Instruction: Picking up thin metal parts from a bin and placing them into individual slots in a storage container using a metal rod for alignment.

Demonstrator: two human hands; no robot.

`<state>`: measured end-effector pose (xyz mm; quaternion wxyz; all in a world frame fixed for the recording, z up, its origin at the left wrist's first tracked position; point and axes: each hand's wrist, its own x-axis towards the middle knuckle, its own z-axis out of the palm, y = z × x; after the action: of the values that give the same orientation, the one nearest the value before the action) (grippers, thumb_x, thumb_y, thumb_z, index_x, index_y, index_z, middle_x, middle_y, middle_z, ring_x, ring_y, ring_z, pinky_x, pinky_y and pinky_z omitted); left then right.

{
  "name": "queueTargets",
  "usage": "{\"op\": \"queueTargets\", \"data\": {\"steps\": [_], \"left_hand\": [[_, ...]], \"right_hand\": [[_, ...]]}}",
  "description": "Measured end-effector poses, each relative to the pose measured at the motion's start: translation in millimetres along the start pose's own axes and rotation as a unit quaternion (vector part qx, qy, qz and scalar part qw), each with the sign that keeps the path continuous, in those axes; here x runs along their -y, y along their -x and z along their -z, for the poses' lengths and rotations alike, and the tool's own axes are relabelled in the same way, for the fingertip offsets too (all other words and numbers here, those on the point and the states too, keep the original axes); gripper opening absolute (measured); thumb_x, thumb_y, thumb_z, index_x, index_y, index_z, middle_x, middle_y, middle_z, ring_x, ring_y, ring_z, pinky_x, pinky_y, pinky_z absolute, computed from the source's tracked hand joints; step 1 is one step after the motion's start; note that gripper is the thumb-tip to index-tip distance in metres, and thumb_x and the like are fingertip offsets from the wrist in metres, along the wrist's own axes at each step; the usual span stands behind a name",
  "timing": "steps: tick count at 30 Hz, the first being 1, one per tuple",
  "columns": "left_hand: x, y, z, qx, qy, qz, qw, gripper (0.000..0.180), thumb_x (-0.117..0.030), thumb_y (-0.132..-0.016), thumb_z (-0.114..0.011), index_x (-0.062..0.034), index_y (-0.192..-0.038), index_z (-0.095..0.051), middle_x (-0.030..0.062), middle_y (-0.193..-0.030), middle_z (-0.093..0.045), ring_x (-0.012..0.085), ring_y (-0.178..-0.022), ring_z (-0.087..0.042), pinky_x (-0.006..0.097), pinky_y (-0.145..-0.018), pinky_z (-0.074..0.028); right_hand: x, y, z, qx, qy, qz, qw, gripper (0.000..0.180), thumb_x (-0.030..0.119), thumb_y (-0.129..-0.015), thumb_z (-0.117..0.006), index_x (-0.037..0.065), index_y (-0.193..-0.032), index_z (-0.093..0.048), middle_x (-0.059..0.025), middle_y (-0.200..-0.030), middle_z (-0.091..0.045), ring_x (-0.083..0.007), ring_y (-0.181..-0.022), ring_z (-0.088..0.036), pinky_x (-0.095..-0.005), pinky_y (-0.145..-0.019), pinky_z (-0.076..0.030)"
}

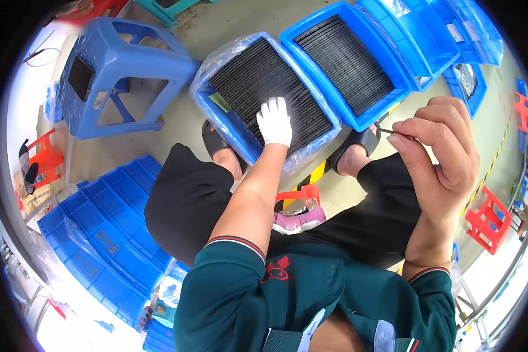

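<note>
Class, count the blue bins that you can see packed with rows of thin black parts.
2. One plastic-lined bin lies under the gloved left hand; the other bin sits right beside it. Others may be hidden.

Two bins of stacked strips (264, 88) side by side before the knees, stool (120, 73) to their left

The person is wearing a dark green short-sleeved shirt — cuffs trimmed in red and white stripes, a red emblem on the chest — with black trousers and black sandals. A white glove is covering the left hand (274, 121); the right hand (437, 149) is going bare.
</note>
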<state>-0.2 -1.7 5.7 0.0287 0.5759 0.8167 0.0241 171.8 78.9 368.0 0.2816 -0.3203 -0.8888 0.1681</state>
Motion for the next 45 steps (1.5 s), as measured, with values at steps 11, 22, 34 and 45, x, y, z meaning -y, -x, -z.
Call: {"op": "queueTargets", "data": {"steps": [11, 22, 34, 45], "left_hand": [[19.5, 4.1, -9.0, 0.032, -0.051, -0.03, 0.998, 0.053, -0.03, -0.083, -0.064, -0.0104, -0.13, -0.051, 0.0081, -0.136, -0.049, 0.0264, -0.113, -0.048, 0.044, -0.089, -0.042], [23.8, 9.8, -13.2, 0.072, -0.003, -0.052, 0.996, 0.063, -0.035, -0.085, -0.063, -0.0111, -0.14, -0.043, 0.0113, -0.147, -0.039, 0.0338, -0.134, -0.036, 0.049, -0.107, -0.032], [19.4, 9.2, -14.6, 0.018, -0.004, -0.08, 0.997, 0.037, -0.018, -0.089, -0.046, -0.0097, -0.125, -0.053, 0.01, -0.128, -0.054, 0.0276, -0.117, -0.05, 0.043, -0.095, -0.042], [18.7, 5.6, -8.6, 0.01, 0.011, -0.091, 0.996, 0.024, -0.017, -0.085, -0.05, -0.0147, -0.107, -0.058, 0.004, -0.095, -0.053, 0.0227, -0.093, -0.053, 0.038, -0.072, -0.047]], "right_hand": [[4.5, -1.4, -3.9, 0.004, 0.005, 0.014, 1.0, 0.02, -0.002, -0.063, -0.075, 0.0, -0.08, -0.065, -0.0073, -0.078, -0.058, -0.0239, -0.08, -0.055, -0.0328, -0.069, -0.044], [5.3, -4.9, -6.7, 0.007, 0.022, 0.042, 0.999, 0.018, 0.005, -0.063, -0.077, 0.006, -0.079, -0.069, -0.0067, -0.077, -0.062, -0.0237, -0.076, -0.059, -0.0321, -0.065, -0.048], [8.3, -6.4, -8.7, 0.004, 0.033, 0.059, 0.998, 0.02, 0.004, -0.061, -0.078, 0.004, -0.078, -0.068, -0.0068, -0.076, -0.061, -0.0236, -0.075, -0.059, -0.032, -0.064, -0.048], [7.6, -1.7, -12.2, -0.001, 0.033, 0.057, 0.998, 0.02, 0.003, -0.062, -0.078, 0.003, -0.079, -0.068, -0.007, -0.076, -0.061, -0.024, -0.075, -0.058, -0.0325, -0.064, -0.047]]}}
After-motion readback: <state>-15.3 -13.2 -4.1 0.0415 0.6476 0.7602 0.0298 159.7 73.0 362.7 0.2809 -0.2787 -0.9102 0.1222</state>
